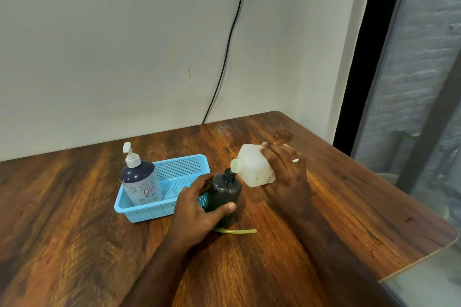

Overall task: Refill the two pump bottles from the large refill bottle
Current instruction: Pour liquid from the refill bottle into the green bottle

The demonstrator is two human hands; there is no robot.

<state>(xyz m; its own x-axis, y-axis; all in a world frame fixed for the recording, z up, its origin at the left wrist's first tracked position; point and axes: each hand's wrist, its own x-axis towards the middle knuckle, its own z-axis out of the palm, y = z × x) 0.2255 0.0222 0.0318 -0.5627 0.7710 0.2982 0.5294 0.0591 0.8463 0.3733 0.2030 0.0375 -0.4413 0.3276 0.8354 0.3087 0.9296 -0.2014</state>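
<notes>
My white refill bottle (253, 166) is tipped left, its open spout at the mouth of the uncapped dark pump bottle (224, 194) standing mid-table, while the navy-and-grey pump bottle (141, 182) stands capped at far left.

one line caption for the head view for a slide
Right hand tips white plastic refill bottle onto open dark pump bottle steadied by left hand.

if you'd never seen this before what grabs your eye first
At the table's centre, the right hand tips a white refill bottle so its spout meets the open neck of a dark bottle steadied by the left hand. Left of them, a bright blue basket holds a pump bottle.
</notes>
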